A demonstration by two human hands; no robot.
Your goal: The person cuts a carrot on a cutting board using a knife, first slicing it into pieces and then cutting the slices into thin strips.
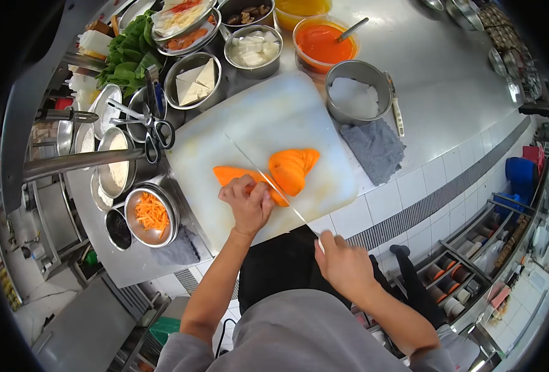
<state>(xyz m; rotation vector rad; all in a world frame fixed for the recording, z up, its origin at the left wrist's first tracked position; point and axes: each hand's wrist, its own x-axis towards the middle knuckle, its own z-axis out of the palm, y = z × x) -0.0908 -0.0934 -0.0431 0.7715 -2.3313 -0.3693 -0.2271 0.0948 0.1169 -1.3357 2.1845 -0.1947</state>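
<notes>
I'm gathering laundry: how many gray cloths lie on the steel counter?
2: one gray cloth right of the cutting board, near the metal pot; a second gray cloth left of the cutting board, by the bowl of orange shreds. Others may be hidden.

Room over far board (256,111); knife (294,209) bars middle.

One long knife (295,212), one cutting board (240,121) and two grey cloths (375,150) are in view.

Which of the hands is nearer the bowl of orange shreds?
Left. The left hand, on the orange vegetable, is right of the bowl; the right hand, gripping the knife, is farther right.
</notes>
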